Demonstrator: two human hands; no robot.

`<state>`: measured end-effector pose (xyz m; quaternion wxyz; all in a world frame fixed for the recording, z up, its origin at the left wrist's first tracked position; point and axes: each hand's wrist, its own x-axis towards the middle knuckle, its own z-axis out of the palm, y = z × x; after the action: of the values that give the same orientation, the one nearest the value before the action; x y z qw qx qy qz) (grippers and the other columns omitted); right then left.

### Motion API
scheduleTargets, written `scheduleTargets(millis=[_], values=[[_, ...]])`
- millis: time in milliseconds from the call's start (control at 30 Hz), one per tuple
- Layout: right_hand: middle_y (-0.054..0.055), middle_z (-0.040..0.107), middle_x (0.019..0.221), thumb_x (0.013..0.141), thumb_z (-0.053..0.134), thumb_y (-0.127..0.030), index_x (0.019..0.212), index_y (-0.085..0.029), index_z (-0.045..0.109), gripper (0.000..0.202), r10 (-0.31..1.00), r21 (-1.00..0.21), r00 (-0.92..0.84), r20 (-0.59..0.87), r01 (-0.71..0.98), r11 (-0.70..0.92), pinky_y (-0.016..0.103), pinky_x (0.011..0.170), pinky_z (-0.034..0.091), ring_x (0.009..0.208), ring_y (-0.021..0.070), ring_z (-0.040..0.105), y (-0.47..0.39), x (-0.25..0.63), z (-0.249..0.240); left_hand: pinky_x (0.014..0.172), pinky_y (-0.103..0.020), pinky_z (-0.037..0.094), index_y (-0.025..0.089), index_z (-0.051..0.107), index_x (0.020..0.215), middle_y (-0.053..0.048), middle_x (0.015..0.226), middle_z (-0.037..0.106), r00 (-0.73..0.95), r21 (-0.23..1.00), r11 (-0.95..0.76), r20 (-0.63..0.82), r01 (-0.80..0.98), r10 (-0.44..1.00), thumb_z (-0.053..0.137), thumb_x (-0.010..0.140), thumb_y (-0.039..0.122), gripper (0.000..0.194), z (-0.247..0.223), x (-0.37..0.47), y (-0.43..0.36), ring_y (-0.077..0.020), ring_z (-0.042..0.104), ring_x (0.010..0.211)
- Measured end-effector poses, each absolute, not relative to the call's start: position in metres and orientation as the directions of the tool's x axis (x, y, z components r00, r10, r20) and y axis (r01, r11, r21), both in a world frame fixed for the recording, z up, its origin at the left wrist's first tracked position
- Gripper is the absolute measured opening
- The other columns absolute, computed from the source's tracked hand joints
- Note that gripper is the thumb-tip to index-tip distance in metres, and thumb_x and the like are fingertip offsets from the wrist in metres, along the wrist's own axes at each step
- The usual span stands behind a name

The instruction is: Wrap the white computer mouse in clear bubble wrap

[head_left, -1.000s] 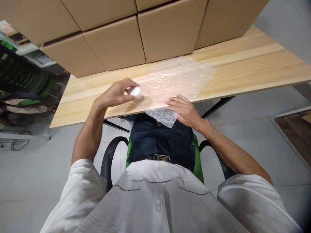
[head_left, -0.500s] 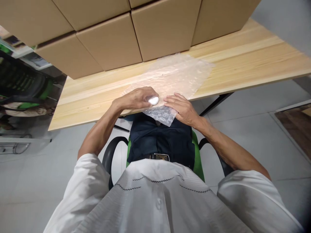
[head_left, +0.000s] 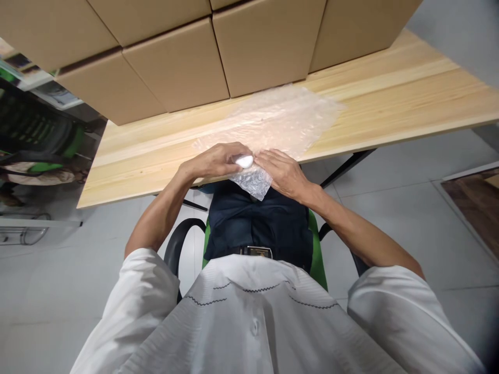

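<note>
Left hand (head_left: pixel 215 159): grip around white object (head_left: pixel 245 161). Right hand (head_left: pixel 283 170): on film (head_left: pixel 268 122), grip unclear. Step: apparently positioning object; next move seemingly needs steadiness.

I have two hands in view, one left hand (head_left: pixel 218 161) and one right hand (head_left: pixel 283 174). Between them I count one white object (head_left: pixel 245 162), and there is one clear plastic sheet (head_left: pixel 273 117) on one wooden table (head_left: pixel 390 98). I make out seven cardboard boxes (head_left: pixel 177 67): four in the lower row and three above, the upper ones cut off by the picture's edge. Two black table legs (head_left: pixel 346 167) show. I see two chairs: one green seat (head_left: pixel 318 254) under me with two black armrests (head_left: pixel 173 246), and one other chair (head_left: pixel 39 119). On me I count two white sleeves (head_left: pixel 132 291), one shirt button (head_left: pixel 255 327) and one belt buckle (head_left: pixel 259 252).
</note>
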<state>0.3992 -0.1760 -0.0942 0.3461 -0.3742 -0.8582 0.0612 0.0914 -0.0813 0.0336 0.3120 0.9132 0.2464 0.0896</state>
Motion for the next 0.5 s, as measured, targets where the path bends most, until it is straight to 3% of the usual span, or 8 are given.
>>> scheduleTargets(millis=[233,367,500], values=[[0.023,0.077,0.186,0.104,0.068,-0.005,0.185,-0.016,0.073,0.082,0.672,-0.351,-0.52,0.528,0.586,0.73,0.075,0.154,0.055,0.181,0.0446,0.07,-0.175,0.385,-0.087,0.139,-0.061,0.065,0.028,0.089,0.154,-0.012,0.162,0.092,0.845,0.63,-0.658,0.004,0.413,0.535,0.079,0.099,0.031,0.057,0.03,0.078,-0.079,-0.0374,0.085,0.155],[0.021,0.076,0.188,0.109,0.067,-0.008,0.19,-0.02,0.069,0.082,0.683,-0.387,-0.501,0.532,0.573,0.722,0.078,0.153,0.055,0.181,0.0455,0.069,-0.178,0.385,-0.088,0.148,-0.067,0.06,0.033,0.091,0.154,-0.011,0.171,0.089,0.858,0.663,-0.651,0.024,0.37,0.512,0.079,0.097,0.033,0.058,0.026,0.077,-0.084,-0.0404,0.078,0.17],[0.023,0.075,0.188,0.114,0.064,-0.009,0.188,-0.018,0.071,0.074,0.664,-0.368,-0.483,0.571,0.573,0.732,0.074,0.151,0.059,0.179,0.0439,0.072,-0.179,0.38,-0.088,0.153,-0.07,0.055,0.028,0.087,0.159,-0.013,0.178,0.085,0.831,0.707,-0.605,0.042,0.367,0.554,0.078,0.096,0.032,0.064,0.017,0.079,-0.091,-0.0421,0.074,0.177]])
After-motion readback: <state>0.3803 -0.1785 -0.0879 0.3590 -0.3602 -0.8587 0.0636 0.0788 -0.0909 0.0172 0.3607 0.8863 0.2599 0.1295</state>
